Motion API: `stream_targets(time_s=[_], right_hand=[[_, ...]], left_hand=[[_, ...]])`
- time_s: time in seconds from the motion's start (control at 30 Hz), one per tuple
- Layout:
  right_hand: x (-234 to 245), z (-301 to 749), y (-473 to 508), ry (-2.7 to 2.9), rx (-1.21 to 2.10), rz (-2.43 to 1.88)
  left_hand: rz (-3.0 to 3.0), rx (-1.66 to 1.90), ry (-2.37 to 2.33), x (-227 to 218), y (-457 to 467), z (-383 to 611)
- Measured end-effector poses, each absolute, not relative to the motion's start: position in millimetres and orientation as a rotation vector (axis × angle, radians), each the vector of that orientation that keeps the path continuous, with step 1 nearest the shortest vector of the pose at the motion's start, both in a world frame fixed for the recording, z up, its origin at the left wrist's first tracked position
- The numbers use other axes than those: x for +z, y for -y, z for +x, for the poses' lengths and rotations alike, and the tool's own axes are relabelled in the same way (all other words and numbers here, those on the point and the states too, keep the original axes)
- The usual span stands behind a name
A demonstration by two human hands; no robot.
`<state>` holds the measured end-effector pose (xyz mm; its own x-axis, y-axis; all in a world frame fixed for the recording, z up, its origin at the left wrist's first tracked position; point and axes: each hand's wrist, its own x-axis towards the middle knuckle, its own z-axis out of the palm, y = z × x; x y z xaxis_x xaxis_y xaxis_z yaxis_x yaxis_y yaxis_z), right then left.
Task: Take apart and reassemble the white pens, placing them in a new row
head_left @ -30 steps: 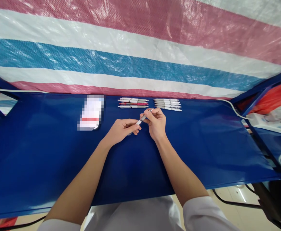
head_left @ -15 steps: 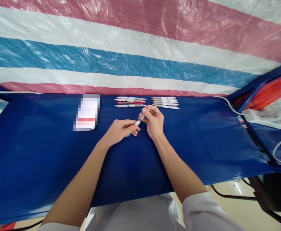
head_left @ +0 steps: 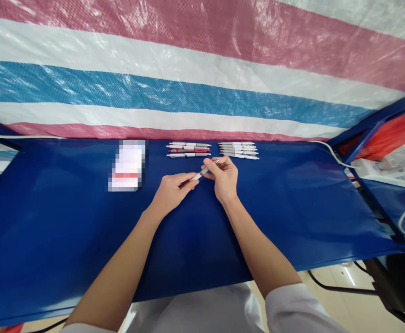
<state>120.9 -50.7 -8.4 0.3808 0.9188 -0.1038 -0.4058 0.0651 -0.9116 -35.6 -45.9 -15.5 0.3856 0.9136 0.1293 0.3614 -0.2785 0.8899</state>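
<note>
Between my two hands a white and grey pen (head_left: 198,176) is held at a slant above the blue table, its tip end up and to the right. My left hand (head_left: 173,188) pinches the white barrel between thumb and fingers. At the grey grip near the silver tip, my right hand (head_left: 226,179) is closed on the same pen. Just beyond my hands lie two groups of pens. The left group (head_left: 188,155) has white and grey pens and a red one (head_left: 190,150). In the right group (head_left: 239,152) several white and grey pens lie side by side.
A phone-like thing, blurred by pixels (head_left: 127,166), lies on the blue table (head_left: 292,208) at left. Behind hangs a striped plastic sheet (head_left: 195,97). At right are a white power strip (head_left: 383,173), a cable and a red bag (head_left: 393,138). A black chair stands lower right.
The pen has turned slightly flatter in my hands, and my left fingers have drawn in around its barrel. The view has shifted a little; the laid-out pens have stayed in place.
</note>
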Motion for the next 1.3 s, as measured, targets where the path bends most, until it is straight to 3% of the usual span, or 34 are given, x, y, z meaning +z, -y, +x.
stream_targets(time_s=[0.47, 0.87, 1.3], right_hand=[[-10, 133, 53, 0.667, 1.423, -0.864], [-10, 126, 51, 0.597, 1.231, -0.948], [-13, 134, 53, 0.666, 1.401, -0.75]], left_hand=[[1.494, 0.651, -0.986, 2, 42, -45], [1.694, 0.725, -1.106, -9, 47, -39], [1.226, 0.527, -0.841, 7, 46, -42]])
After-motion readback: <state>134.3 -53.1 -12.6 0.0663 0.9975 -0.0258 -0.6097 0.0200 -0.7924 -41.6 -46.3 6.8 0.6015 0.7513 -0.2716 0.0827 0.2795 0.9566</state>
